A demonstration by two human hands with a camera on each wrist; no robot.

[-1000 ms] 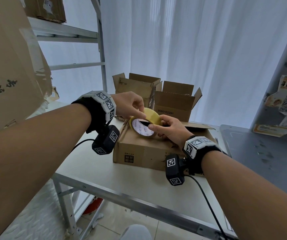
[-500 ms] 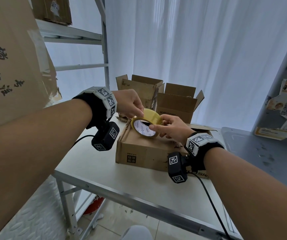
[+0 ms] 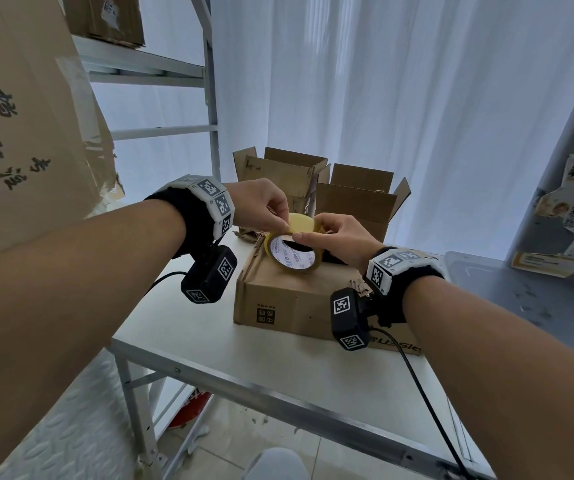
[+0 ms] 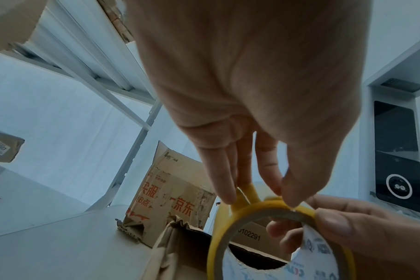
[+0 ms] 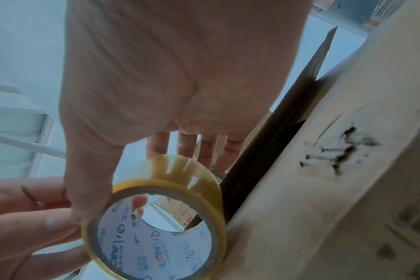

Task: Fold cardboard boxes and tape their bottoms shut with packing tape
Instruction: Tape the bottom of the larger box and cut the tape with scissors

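A white metal-framed table [image 3: 209, 344] carries everything, with a large brown cardboard carton printed with black characters [image 3: 19, 126] looming at the left edge of the head view. On the table lies a low brown cardboard box [image 3: 285, 299], its top flaps folded over but with a dark gap between them, visible in the right wrist view [image 5: 276, 132]. Behind it stand two open brown cardboard boxes, the left one torn and printed in red [image 4: 170, 199], the right one with flaps raised [image 3: 358, 202].

Both forearms reach forward from either side and meet above the low box. The right hand [image 3: 337, 237] holds a yellowish roll of packing tape with a white printed core [image 3: 294, 249] just above the box's top: its thumb [image 5: 91, 180] lies across the near rim, while the other fingers wrap round the far side, one fingertip showing through the core. The roll is tilted, its open face toward the person.

The left hand [image 3: 261, 206] comes down from above with the wrist bent. Its thumb and fingers [image 4: 226, 181] are drawn close together, pinching at the roll's upper outer surface. Whether a loose tape end is between them cannot be told.
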